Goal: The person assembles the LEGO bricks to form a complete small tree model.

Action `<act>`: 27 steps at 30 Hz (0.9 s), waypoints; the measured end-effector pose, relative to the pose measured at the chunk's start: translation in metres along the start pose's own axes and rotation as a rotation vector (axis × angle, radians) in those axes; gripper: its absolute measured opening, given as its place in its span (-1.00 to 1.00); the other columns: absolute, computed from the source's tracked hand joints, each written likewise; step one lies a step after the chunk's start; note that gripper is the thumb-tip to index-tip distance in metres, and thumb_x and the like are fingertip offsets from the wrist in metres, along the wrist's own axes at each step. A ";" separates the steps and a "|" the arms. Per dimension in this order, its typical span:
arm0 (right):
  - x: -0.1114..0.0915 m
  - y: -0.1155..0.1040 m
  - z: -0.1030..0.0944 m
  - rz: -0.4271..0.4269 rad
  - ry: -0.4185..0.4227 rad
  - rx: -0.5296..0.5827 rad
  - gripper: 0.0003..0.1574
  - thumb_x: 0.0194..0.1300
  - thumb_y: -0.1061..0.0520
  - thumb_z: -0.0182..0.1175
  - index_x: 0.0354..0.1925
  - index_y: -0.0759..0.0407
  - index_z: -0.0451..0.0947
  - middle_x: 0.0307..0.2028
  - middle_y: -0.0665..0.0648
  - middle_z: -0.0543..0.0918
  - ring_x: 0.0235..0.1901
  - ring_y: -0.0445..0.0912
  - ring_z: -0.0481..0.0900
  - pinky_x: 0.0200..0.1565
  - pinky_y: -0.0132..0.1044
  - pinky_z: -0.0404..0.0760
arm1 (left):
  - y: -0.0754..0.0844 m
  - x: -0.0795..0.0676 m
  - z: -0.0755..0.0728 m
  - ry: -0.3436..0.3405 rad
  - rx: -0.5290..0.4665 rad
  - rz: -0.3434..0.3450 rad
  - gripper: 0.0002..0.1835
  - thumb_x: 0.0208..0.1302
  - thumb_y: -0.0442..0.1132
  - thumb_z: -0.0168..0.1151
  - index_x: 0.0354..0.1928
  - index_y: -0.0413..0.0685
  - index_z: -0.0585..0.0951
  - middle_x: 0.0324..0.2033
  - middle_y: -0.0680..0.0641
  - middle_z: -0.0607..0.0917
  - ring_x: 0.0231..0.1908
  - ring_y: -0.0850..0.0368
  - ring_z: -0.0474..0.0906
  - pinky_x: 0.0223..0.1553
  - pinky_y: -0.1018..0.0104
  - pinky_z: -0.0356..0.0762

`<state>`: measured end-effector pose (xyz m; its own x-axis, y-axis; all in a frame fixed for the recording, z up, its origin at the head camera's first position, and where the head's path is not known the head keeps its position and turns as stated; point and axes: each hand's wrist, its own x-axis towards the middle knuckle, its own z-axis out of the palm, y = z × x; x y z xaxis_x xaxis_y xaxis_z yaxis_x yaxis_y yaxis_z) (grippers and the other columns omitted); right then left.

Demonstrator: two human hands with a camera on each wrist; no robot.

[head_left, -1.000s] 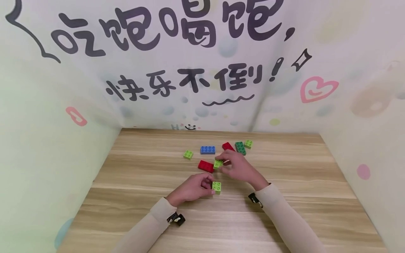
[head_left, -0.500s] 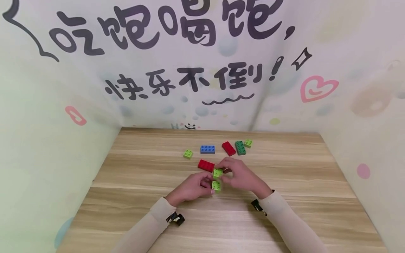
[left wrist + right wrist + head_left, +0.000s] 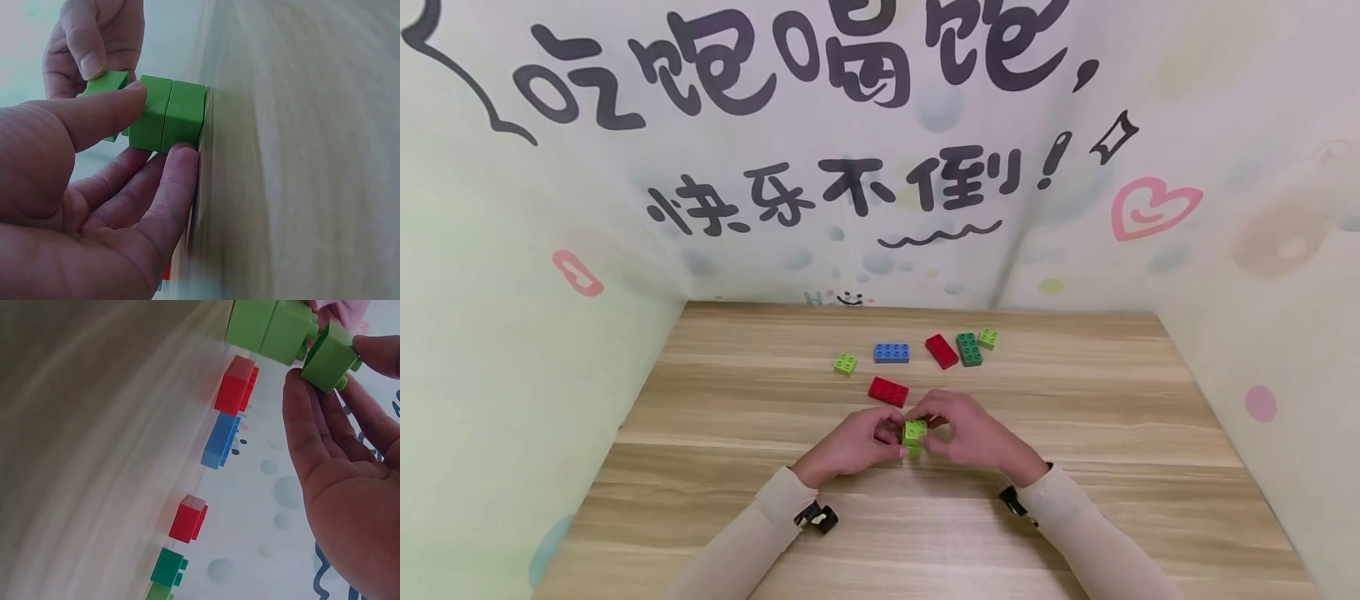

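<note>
Two light green toy building bricks (image 3: 165, 115) are stacked one on the other and stand on the wooden table. My left hand (image 3: 853, 442) holds this stack, its thumb on one side and fingertips on the other in the left wrist view. Just above the stack, my right hand (image 3: 973, 429) pinches a third light green brick (image 3: 329, 357) between thumb and fingers. This brick looks tilted in the right wrist view, its open underside towards the studs of the stack. In the head view the held brick mostly covers the stack.
Behind the hands lie a red brick (image 3: 889, 392), a blue brick (image 3: 892, 353), another red brick (image 3: 942, 352) and a dark green brick (image 3: 969, 350). Small light green bricks sit at left (image 3: 846, 364) and right (image 3: 988, 338). A printed wall (image 3: 850, 267) borders the table's back edge.
My right hand has carried its light green brick towards me, from beside the near red brick to above the stack. My left hand has stayed almost still.
</note>
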<state>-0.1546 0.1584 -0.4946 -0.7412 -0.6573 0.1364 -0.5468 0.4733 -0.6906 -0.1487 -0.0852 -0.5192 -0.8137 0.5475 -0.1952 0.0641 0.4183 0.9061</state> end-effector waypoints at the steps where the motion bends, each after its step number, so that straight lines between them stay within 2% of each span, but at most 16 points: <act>1: 0.000 0.000 0.001 0.005 -0.008 0.008 -0.58 0.29 0.26 0.40 0.12 0.09 0.72 -0.02 -0.12 0.73 -0.04 -0.25 0.69 0.02 -0.33 0.75 | 0.000 0.000 0.000 0.000 -0.001 0.001 -0.65 0.35 -0.26 0.48 0.12 -0.10 0.65 -0.02 -0.07 0.76 -0.05 0.11 0.74 -0.04 0.27 0.74; 13: -0.001 -0.005 0.006 0.041 -0.024 0.032 -0.56 0.31 0.27 0.38 0.17 0.16 0.70 0.05 -0.05 0.76 0.02 -0.17 0.72 0.06 -0.31 0.75 | 0.000 -0.001 -0.001 -0.009 0.004 -0.012 -0.62 0.36 -0.22 0.48 0.17 -0.01 0.65 -0.01 0.01 0.75 -0.05 0.17 0.72 -0.07 0.33 0.72; 27: 0.002 -0.004 0.009 0.127 -0.021 0.083 -0.60 0.25 0.26 0.44 0.07 0.11 0.75 -0.05 -0.07 0.75 -0.01 -0.15 0.73 0.04 -0.28 0.77 | -0.002 0.001 -0.002 -0.018 -0.004 -0.018 -0.63 0.35 -0.27 0.49 0.15 0.02 0.65 0.01 0.00 0.74 -0.01 0.12 0.72 -0.02 0.26 0.73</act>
<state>-0.1497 0.1498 -0.4980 -0.7938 -0.6074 0.0299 -0.4141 0.5040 -0.7580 -0.1507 -0.0872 -0.5204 -0.8045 0.5524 -0.2183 0.0468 0.4253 0.9038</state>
